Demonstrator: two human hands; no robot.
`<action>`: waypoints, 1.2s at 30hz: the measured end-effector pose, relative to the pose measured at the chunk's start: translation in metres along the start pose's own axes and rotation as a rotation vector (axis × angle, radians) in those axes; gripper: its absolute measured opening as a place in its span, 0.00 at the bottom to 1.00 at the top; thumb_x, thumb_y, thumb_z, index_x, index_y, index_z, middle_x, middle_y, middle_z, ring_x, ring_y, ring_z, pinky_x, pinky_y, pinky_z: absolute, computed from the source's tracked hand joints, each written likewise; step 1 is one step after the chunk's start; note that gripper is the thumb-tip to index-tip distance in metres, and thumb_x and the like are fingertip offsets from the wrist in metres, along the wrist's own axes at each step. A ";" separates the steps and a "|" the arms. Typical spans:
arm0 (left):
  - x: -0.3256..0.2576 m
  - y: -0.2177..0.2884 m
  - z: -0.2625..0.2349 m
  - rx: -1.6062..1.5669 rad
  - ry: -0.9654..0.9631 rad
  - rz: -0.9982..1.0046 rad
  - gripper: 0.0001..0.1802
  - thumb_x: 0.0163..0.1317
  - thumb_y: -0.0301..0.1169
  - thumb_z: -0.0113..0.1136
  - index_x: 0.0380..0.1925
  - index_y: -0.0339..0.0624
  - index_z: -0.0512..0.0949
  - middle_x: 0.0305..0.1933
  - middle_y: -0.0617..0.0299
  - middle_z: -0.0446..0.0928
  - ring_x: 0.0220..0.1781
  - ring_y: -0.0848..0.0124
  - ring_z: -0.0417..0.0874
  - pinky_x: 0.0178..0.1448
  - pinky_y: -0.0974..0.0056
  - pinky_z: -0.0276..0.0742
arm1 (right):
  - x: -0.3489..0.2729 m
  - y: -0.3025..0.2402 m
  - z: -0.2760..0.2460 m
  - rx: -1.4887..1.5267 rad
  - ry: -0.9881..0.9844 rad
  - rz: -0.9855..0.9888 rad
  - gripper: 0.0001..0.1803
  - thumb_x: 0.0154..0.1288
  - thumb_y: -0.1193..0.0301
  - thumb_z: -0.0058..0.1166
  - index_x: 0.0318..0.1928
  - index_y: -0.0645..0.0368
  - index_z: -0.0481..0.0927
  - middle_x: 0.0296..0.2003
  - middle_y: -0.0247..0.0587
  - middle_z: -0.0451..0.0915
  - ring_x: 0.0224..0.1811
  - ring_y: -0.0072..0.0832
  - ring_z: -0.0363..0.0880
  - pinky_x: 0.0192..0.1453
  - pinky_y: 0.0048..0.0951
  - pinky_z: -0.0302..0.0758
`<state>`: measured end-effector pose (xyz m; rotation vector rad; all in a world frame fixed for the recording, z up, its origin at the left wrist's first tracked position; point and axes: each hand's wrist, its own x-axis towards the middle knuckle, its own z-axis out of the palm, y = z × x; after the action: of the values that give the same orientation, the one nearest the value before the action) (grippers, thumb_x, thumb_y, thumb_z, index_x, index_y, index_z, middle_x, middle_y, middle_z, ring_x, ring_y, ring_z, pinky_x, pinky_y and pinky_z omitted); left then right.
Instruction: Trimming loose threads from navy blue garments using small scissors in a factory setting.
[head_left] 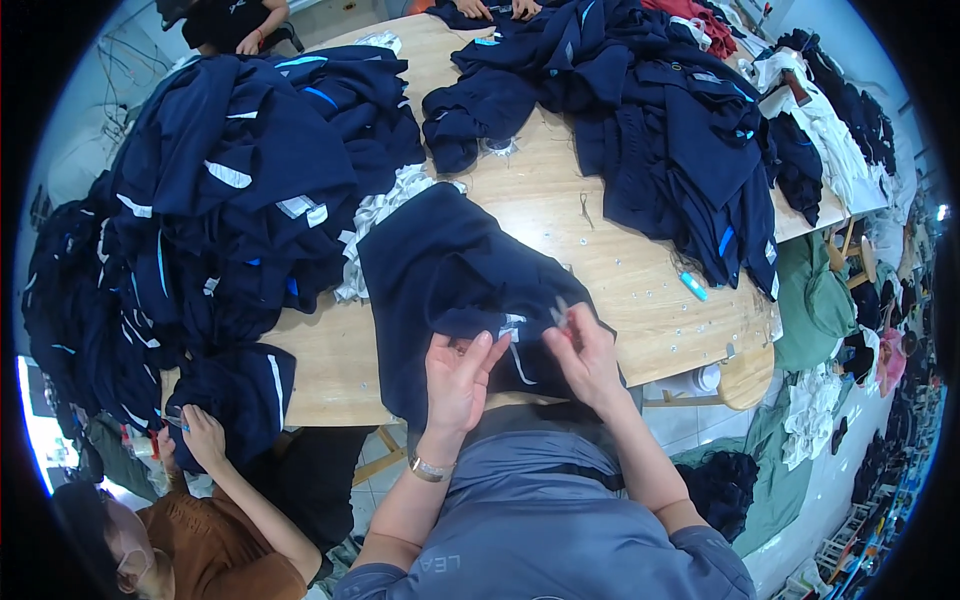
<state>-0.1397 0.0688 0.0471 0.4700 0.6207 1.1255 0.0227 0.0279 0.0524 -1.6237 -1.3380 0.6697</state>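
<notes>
A navy garment (430,260) lies spread over the near edge of the table in front of me. My left hand (460,380) pinches its folded edge, with the palm turned partly up. Just beyond those fingertips a small white label (512,325) shows, and a thin white strip (523,366) hangs down the dark cloth. In my right hand (587,358) are small thread snips (561,312), their metal blades blurred and pointing up over the garment. The blades are a little right of the label, apart from it.
Large heaps of navy garments (240,150) (680,130) cover the wooden table (540,200) left and right. A turquoise marker-like object (692,286) lies at the right. At lower left a co-worker (215,530) handles dark cloth; other people's hands (490,8) work at the far side.
</notes>
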 end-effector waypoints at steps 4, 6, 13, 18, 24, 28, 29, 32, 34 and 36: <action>-0.001 -0.002 0.000 0.091 -0.042 0.068 0.10 0.59 0.16 0.52 0.41 0.37 0.69 0.40 0.59 0.75 0.45 0.73 0.77 0.57 0.61 0.75 | 0.004 -0.010 0.000 -0.168 -0.090 -0.138 0.18 0.60 0.57 0.55 0.27 0.59 0.68 0.18 0.42 0.71 0.18 0.37 0.72 0.22 0.29 0.66; -0.001 -0.003 0.000 0.124 -0.055 0.091 0.10 0.59 0.17 0.53 0.41 0.37 0.69 0.40 0.59 0.75 0.45 0.73 0.77 0.56 0.61 0.75 | 0.006 -0.010 0.000 -0.255 -0.165 -0.183 0.19 0.59 0.55 0.54 0.26 0.57 0.68 0.18 0.41 0.72 0.19 0.38 0.73 0.21 0.30 0.66; -0.002 -0.005 -0.004 0.385 -0.089 0.216 0.12 0.58 0.19 0.56 0.43 0.35 0.70 0.42 0.58 0.75 0.44 0.74 0.76 0.54 0.68 0.72 | 0.009 -0.016 -0.002 -0.309 -0.191 -0.236 0.16 0.56 0.59 0.57 0.26 0.58 0.70 0.18 0.42 0.71 0.20 0.39 0.73 0.23 0.33 0.67; -0.003 -0.005 -0.004 0.425 -0.092 0.229 0.12 0.58 0.18 0.56 0.43 0.33 0.70 0.42 0.58 0.75 0.44 0.74 0.76 0.54 0.69 0.71 | 0.009 -0.014 0.000 -0.351 -0.163 -0.300 0.16 0.54 0.59 0.58 0.25 0.57 0.70 0.18 0.40 0.71 0.19 0.38 0.73 0.22 0.32 0.66; -0.003 -0.002 -0.004 0.361 -0.084 0.177 0.11 0.59 0.18 0.54 0.42 0.33 0.69 0.41 0.57 0.74 0.43 0.73 0.76 0.52 0.65 0.77 | 0.016 0.005 0.001 -0.197 0.028 -0.039 0.16 0.61 0.59 0.53 0.30 0.59 0.69 0.19 0.44 0.73 0.22 0.43 0.75 0.25 0.35 0.69; -0.006 0.000 -0.012 0.354 -0.041 0.136 0.08 0.61 0.18 0.49 0.41 0.35 0.67 0.38 0.58 0.73 0.38 0.75 0.77 0.46 0.64 0.81 | 0.029 0.042 0.009 -0.012 0.119 0.146 0.22 0.61 0.54 0.54 0.32 0.62 0.64 0.20 0.43 0.68 0.22 0.30 0.67 0.30 0.28 0.67; -0.008 -0.001 -0.016 0.355 -0.045 0.133 0.08 0.61 0.18 0.49 0.41 0.35 0.67 0.38 0.58 0.73 0.38 0.75 0.77 0.46 0.64 0.81 | 0.031 0.054 0.014 -0.013 0.123 0.149 0.22 0.61 0.54 0.54 0.32 0.62 0.64 0.20 0.43 0.68 0.22 0.30 0.67 0.30 0.28 0.67; -0.015 0.000 -0.028 0.418 0.000 0.077 0.08 0.61 0.18 0.49 0.41 0.35 0.67 0.38 0.58 0.73 0.36 0.75 0.78 0.41 0.66 0.83 | 0.034 0.067 0.025 0.209 0.041 0.299 0.26 0.53 0.53 0.62 0.33 0.62 0.64 0.22 0.37 0.73 0.23 0.25 0.69 0.31 0.25 0.69; -0.019 0.005 -0.039 0.566 0.004 -0.026 0.09 0.60 0.19 0.52 0.40 0.34 0.68 0.36 0.59 0.74 0.35 0.74 0.79 0.40 0.68 0.81 | 0.035 0.058 0.029 0.085 -0.007 0.349 0.24 0.54 0.58 0.62 0.35 0.62 0.65 0.24 0.36 0.73 0.24 0.22 0.70 0.31 0.23 0.70; -0.021 0.014 -0.051 1.066 -0.032 -0.057 0.10 0.57 0.28 0.60 0.34 0.32 0.74 0.28 0.57 0.79 0.29 0.71 0.82 0.35 0.68 0.77 | 0.036 0.057 0.034 -0.074 -0.058 0.391 0.20 0.53 0.67 0.62 0.36 0.62 0.64 0.25 0.35 0.74 0.25 0.19 0.71 0.32 0.22 0.70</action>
<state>-0.1893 0.0565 0.0226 1.3605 1.1826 0.6496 0.0300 0.0720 -0.0084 -1.9630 -1.1033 0.9121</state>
